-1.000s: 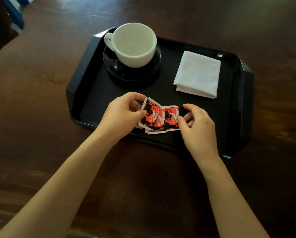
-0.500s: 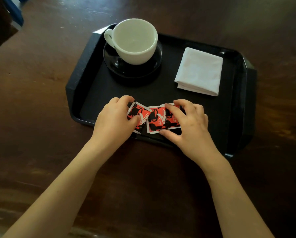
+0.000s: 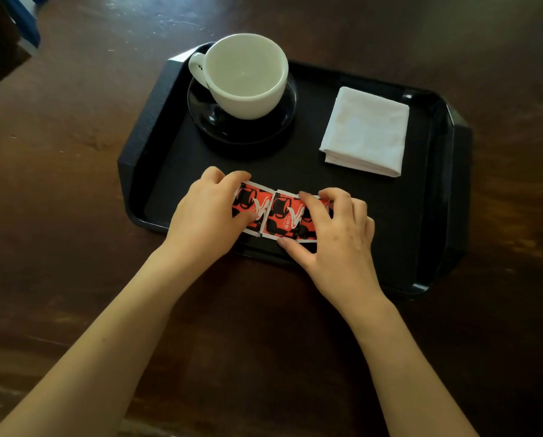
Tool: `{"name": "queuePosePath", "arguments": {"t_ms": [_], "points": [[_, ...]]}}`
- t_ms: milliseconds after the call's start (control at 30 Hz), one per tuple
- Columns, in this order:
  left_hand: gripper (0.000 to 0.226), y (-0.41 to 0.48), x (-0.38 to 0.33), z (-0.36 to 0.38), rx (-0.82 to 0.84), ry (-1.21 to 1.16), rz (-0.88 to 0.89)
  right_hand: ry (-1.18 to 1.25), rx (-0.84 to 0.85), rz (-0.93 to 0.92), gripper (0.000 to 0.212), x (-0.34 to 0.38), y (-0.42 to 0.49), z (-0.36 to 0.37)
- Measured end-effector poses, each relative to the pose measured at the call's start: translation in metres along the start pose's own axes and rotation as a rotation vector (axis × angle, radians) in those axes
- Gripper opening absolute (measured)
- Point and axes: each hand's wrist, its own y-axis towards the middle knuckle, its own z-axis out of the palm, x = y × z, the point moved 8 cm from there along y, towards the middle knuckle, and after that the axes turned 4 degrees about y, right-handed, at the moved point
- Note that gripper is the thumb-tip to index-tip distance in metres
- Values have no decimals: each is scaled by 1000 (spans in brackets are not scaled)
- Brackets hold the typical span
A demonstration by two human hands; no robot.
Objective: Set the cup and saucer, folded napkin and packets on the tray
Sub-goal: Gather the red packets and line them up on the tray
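A black tray lies on the dark wooden table. At its far left stands a white cup on a black saucer. A folded white napkin lies at the far right. Red and black packets lie in a row near the tray's front edge. My left hand pinches the left packet between thumb and fingers. My right hand rests its fingers over the right packets, thumb at their near edge, hiding part of them.
The dark wooden table surrounds the tray on all sides. A blue and white object sits at the far left corner, partly out of view.
The packets went from a fanned, overlapping bunch to a flatter row on the tray. Both hands lowered onto them and spread them sideways.
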Motion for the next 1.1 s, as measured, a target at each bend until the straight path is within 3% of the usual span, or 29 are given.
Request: {"name": "queuePosePath", "arguments": {"t_ms": [300, 533, 700, 1100], "points": [[61, 16, 7, 0, 60, -45, 50, 2, -8, 31, 69, 3, 7, 3], [89, 18, 5, 3, 253, 120, 142, -20, 2, 37, 70, 3, 7, 4], [71, 22, -2, 1, 248, 88, 230, -17, -7, 41, 70, 3, 6, 2], [71, 18, 3, 5, 282, 41, 350, -20, -15, 44, 70, 3, 7, 4]]}}
